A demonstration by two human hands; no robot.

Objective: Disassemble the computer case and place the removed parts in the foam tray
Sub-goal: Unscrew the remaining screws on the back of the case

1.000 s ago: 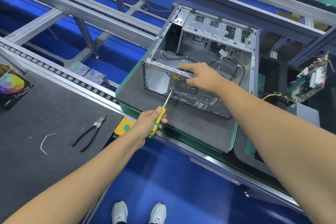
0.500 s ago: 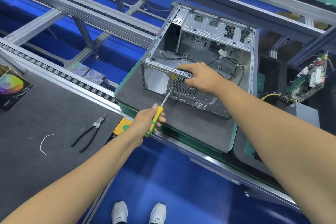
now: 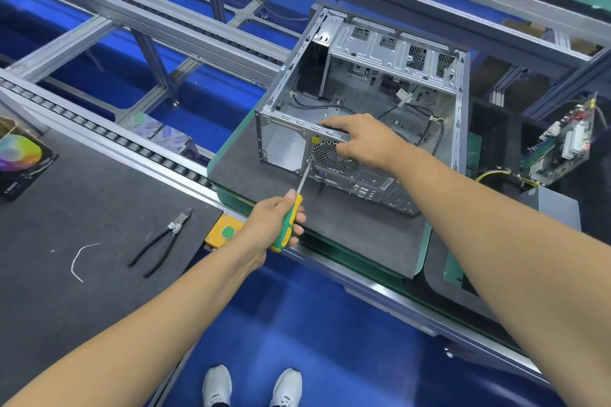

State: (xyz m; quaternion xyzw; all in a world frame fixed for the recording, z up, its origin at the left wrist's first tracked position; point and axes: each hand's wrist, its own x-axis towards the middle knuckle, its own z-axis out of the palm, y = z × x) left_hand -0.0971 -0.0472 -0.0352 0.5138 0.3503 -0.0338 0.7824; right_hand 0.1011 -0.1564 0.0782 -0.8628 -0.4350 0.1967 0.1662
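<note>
From the head camera I see the computer case lying open side up on the dark mat, toward its far edge. My left hand is wrapped around the green-and-yellow screwdriver, its tip touching the case's rear panel beside the fan grille. My right hand rests curled on the case's top rail, fingers hooked over it. Pliers lie on the surface near the left.

Right hand covers part of the fan grille and the computer case rim — fingertips out of sight. Screw at the screwdriver tip too small to tell. Colour-wheel box cut off at left edge.
</note>
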